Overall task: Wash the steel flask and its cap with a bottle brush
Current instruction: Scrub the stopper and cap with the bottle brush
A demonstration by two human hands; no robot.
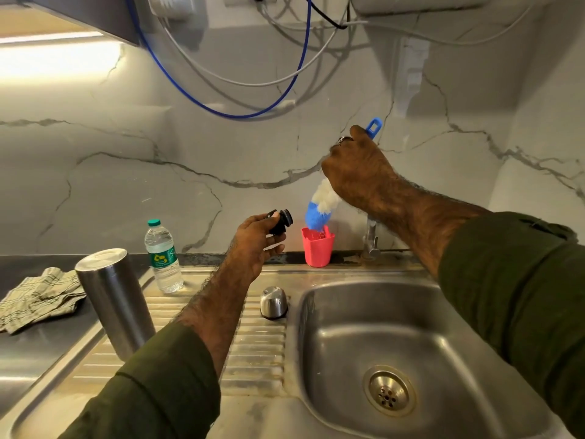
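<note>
The steel flask (pixel 115 304) stands upside down on the ribbed drainboard at the left. Its domed steel outer cap (pixel 273 302) rests on the drainboard beside the sink basin. My left hand (pixel 258 245) is shut on a small black inner stopper (pixel 281 221), held above the drainboard. My right hand (pixel 356 167) grips the blue handle of the bottle brush (pixel 319 205); the blue and white bristle head points down, its tip just at the mouth of a red cup (pixel 317 247) on the back ledge.
The sink basin (pixel 342 315) with its drain (pixel 388 391) lies at the right; a tap (pixel 372 237) stands behind it, partly hidden by my right arm. A plastic water bottle (pixel 163 258) and a checked cloth (pixel 39 296) are at the left. Cables hang overhead.
</note>
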